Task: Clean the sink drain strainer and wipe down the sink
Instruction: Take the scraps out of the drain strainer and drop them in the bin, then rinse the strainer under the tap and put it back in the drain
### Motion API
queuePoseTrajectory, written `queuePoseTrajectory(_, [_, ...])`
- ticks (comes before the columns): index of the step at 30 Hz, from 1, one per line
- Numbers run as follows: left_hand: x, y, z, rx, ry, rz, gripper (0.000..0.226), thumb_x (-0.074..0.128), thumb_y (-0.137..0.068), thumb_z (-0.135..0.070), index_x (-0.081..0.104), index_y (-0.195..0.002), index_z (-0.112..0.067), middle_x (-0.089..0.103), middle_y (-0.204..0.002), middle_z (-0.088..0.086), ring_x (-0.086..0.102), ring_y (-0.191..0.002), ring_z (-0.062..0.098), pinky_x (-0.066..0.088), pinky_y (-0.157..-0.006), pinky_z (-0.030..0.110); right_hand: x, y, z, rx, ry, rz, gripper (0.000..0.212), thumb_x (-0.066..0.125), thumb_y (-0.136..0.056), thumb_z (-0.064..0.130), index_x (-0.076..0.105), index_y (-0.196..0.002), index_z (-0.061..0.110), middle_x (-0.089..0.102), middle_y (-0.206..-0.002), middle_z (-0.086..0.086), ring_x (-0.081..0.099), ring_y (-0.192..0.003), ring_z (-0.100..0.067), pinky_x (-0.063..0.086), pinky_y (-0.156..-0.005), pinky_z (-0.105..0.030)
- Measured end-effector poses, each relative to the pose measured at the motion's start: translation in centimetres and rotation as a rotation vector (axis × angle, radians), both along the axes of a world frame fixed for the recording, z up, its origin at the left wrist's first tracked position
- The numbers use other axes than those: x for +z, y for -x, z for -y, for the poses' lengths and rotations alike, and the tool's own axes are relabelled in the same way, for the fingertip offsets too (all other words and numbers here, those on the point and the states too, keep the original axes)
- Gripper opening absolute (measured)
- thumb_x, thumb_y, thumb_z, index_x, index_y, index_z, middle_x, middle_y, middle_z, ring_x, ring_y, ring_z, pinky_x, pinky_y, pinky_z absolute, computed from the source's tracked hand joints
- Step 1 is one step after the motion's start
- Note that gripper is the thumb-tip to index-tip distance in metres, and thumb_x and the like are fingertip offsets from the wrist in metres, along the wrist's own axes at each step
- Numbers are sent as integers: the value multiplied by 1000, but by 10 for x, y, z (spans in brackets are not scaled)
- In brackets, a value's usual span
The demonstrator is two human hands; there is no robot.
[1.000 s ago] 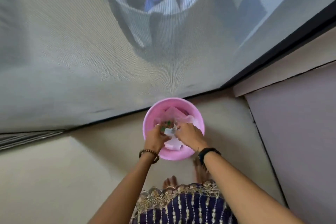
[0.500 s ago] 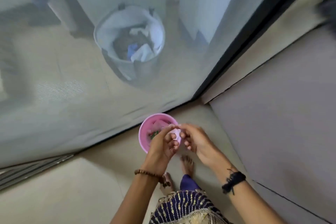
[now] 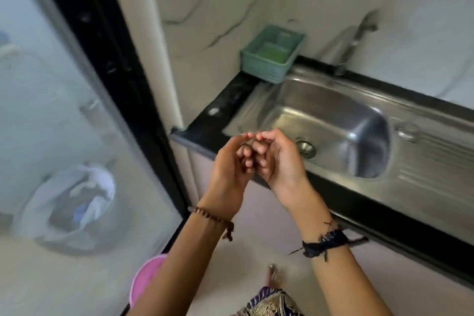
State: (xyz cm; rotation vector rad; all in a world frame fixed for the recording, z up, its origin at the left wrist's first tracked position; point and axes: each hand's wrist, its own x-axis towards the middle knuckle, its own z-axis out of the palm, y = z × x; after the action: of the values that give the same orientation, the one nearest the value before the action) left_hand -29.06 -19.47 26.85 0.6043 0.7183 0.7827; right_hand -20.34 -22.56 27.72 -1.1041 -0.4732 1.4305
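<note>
A stainless steel sink point(image 3: 331, 113) is set in a black counter at the right. Its round metal drain point(image 3: 305, 148) sits in the basin floor, and blur hides whether a strainer is in it. My left hand point(image 3: 230, 169) and my right hand point(image 3: 279, 159) are raised together over the sink's near left corner. Their fingers are curled and the fingertips touch. A thin dark curved bit shows between the fingers, and I cannot tell what it is. A pink bin point(image 3: 147, 279) stands on the floor under my left forearm.
A green plastic basket point(image 3: 272, 55) holding a green sponge sits on the counter's back left corner. A metal tap point(image 3: 355, 43) rises behind the basin. A black-framed mesh door point(image 3: 107, 67) stands at the left, with a laundry basket point(image 3: 74, 202) behind it.
My view has swung up and right from the pink bin on the floor to the sink. Both hands have lifted away from the bin and now meet over the sink's edge.
</note>
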Motion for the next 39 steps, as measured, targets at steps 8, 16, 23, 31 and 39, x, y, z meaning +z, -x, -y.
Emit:
queuePoseTrajectory(8, [4,-207,-8,-293,8,-36,51,37,-92,-14,56,-45,-12,53,-37,-3,45,-27,8,34,-29,12,-1,-183,14,-472,86,69,31,49,-88,21,57,-58,18,55,-43,5,45,-34,-6,37,-36,-14])
queuePoseTrajectory(16, [-57,-406,-21,-462,13,-400,18,46,-92,-12,56,-77,-10,58,-55,0,50,-45,9,42,-43,14,-66,-377,12,-677,412,493,13,55,-89,19,60,-77,15,62,-68,-2,55,-50,-9,41,-42,-16])
queuePoseTrajectory(23, [-116,-499,-41,-412,-166,-688,4,53,-88,-8,57,-89,-8,53,-86,10,50,-77,21,43,-55,25,-125,-483,20,-557,612,1151,32,54,-93,22,51,-121,7,51,-124,-12,51,-113,-26,48,-80,-27])
queuePoseTrajectory(31, [-137,-496,-53,-500,-89,-591,15,49,-93,-13,58,-103,-6,62,-90,8,57,-71,12,48,-59,20,-149,-469,-1,-447,563,1178,34,53,-93,26,50,-124,14,49,-121,-8,47,-113,-23,45,-97,-42])
queuePoseTrajectory(39, [-131,-430,-136,-326,84,-335,14,49,-93,-10,51,-106,-8,62,-88,8,60,-77,18,50,-73,26,-133,-434,-94,-490,236,1126,33,54,-93,21,52,-126,14,51,-124,-6,52,-110,-17,46,-86,-20])
